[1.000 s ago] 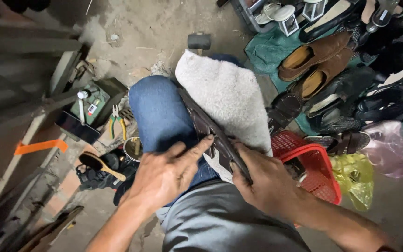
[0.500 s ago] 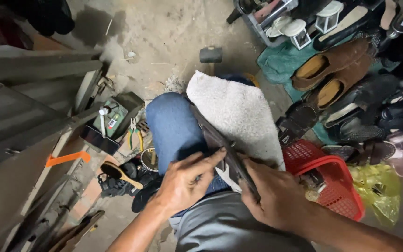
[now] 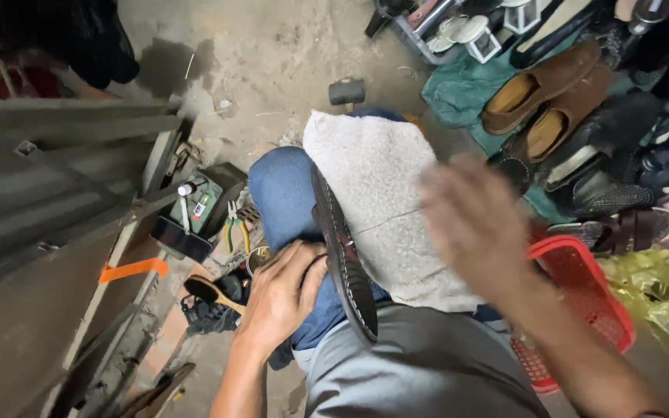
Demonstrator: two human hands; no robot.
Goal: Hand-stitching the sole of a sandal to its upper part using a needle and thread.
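A dark shoe (image 3: 342, 255) lies sole-edge up along my lap, between my blue-jeaned knee (image 3: 284, 193) and a grey cloth (image 3: 385, 201) draped over the other knee. My left hand (image 3: 280, 298) rests against the shoe's near side, fingers curled on it. My right hand (image 3: 474, 224) is raised above the cloth, blurred in motion, fingers apart and holding nothing that I can see.
A red plastic basket (image 3: 598, 294) stands at my right, a yellow bag (image 3: 660, 294) beside it. Several shoes, among them brown loafers (image 3: 543, 101), lie on a green sheet at the back right. A hammer (image 3: 346, 91), pliers (image 3: 234, 224), a small tool box (image 3: 203, 203) and a brush (image 3: 210, 292) lie on the floor at left.
My right hand has let go of the shoe and lifted up to the right. The left hand stays on the shoe. The view has shifted slightly.
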